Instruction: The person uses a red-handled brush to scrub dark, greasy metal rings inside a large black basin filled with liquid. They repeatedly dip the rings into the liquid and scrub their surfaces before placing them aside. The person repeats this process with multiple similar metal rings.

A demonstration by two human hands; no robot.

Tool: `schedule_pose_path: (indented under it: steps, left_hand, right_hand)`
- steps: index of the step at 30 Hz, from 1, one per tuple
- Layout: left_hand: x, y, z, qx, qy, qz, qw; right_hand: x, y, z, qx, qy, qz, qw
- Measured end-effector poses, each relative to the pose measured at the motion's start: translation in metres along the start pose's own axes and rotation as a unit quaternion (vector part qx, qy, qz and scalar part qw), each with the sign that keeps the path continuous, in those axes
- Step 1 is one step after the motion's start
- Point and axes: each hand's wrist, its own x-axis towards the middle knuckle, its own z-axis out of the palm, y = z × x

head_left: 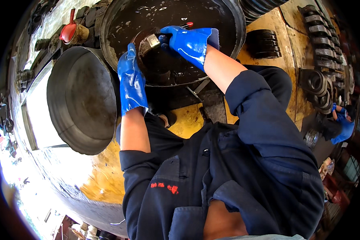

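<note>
Both my hands wear long blue rubber gloves over a wide round metal pan (241, 24) with dark liquid inside. My right hand (187, 41) is closed round a flat brush (152, 41); its pale metal band shows at the left of the fingers, and a red-tipped handle end sticks out behind them. My left hand (130, 76) grips the left side of a dark, wet, ring-like part (139, 50), its thumb and fingers partly hidden. The brush head lies against the ring's upper inner side. Where the ring's lower part goes in the dark liquid is hard to make out.
A deep, empty-looking round metal tub (82, 100) leans left of the pan. Beyond it sits a red scoop (69, 31) on a small pot. Stacked black rings (263, 44) and rows of metal rings (322, 42) lie on the right boards. Another person (342, 126) works far right.
</note>
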Motion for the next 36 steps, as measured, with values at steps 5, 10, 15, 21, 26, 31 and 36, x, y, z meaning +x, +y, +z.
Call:
schedule_pose_path:
  steps: [5, 10, 15, 21, 26, 31, 36]
  left_hand:
    - [-0.001, -0.004, 0.004, 0.039, -0.024, 0.040, 0.998]
    - [-0.003, 0.004, -0.016, 0.093, 0.012, 0.027, 0.995]
    - [-0.010, 0.005, 0.002, -0.015, -0.027, 0.003, 1.000]
    - [0.004, 0.000, 0.000, -0.078, -0.020, -0.037, 0.996]
    - [-0.009, 0.002, -0.004, -0.084, -0.023, -0.008, 0.996]
    - [0.002, -0.003, -0.002, -0.152, -0.042, 0.014, 0.987]
    - [-0.001, -0.001, 0.002, -0.088, -0.016, -0.008, 0.996]
  right_hand:
    - [-0.020, -0.006, -0.019, -0.505, -0.141, -0.408, 0.747]
    - [-0.076, -0.073, 0.028, -0.523, -0.252, -0.047, 0.813]
    - [-0.023, -0.012, 0.028, -0.832, -0.191, -0.024, 0.521]
    - [-0.020, 0.001, 0.003, -0.796, -0.069, -0.382, 0.464]
    - [-0.041, -0.026, 0.024, -0.643, -0.144, -0.393, 0.641]
    - [-0.018, -0.023, 0.020, -0.722, -0.033, -0.271, 0.636]
    - [-0.011, -0.013, 0.015, -0.667, -0.015, -0.010, 0.745]
